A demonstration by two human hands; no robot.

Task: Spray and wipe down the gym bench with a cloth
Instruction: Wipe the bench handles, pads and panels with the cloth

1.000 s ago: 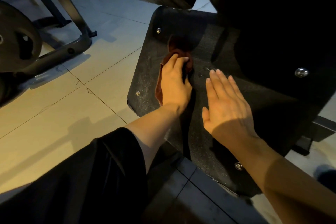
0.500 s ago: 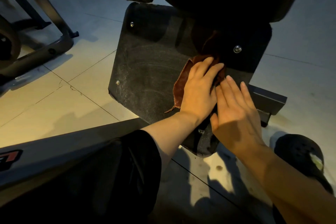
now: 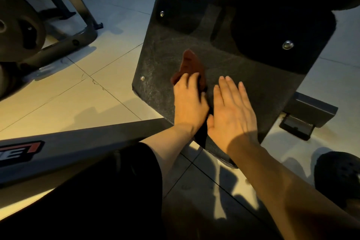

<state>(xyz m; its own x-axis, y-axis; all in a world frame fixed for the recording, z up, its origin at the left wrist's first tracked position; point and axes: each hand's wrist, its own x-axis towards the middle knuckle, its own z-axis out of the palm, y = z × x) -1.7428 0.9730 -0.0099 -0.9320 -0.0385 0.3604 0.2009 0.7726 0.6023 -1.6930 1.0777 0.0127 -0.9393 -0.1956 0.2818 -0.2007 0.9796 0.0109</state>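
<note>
Cloth [image 3: 191,68] slid left, tip pointing up-plate

Pale tiled floor [image 3: 93,103], warm low light; dark machine frame [image 3: 78,41], weight plate [image 3: 21,27] left.

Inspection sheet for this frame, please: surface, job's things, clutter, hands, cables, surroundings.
Surface: black textured plate, scuffed, with bolts at its corners.
Job's things: reddish-brown cloth on the plate; no spray bottle seen.
Clutter: nothing seen.
Hands: left hand presses the cloth flat; right hand lies flat on the plate beside it.
Cables: nothing seen.
Surroundings: tiled floor, weight plate on a machine frame, black shoe.
</note>
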